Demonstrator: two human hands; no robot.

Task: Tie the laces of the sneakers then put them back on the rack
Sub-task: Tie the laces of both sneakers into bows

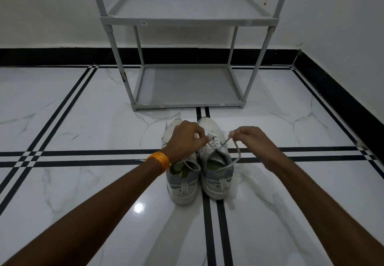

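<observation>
Grey two-shelf rack (188, 19) at wall, both shelves bare; white sneakers (216, 162) side by side on marble floor (72, 110) just before it, heels toward camera. Left hand (185, 139) and right hand (249, 139) each pinch a lace (238, 153) end of the right shoe, fingers closed, pulled apart.

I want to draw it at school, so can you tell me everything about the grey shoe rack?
The grey shoe rack looks like plastic. It has two flat tray shelves with raised rims, joined by round corner poles, and the poles stick up above the upper shelf. Small stickers mark the front edges. Both shelves hold nothing. It stands upright on the marble floor, close to the white wall, just beyond the sneakers, not touching them.
</observation>
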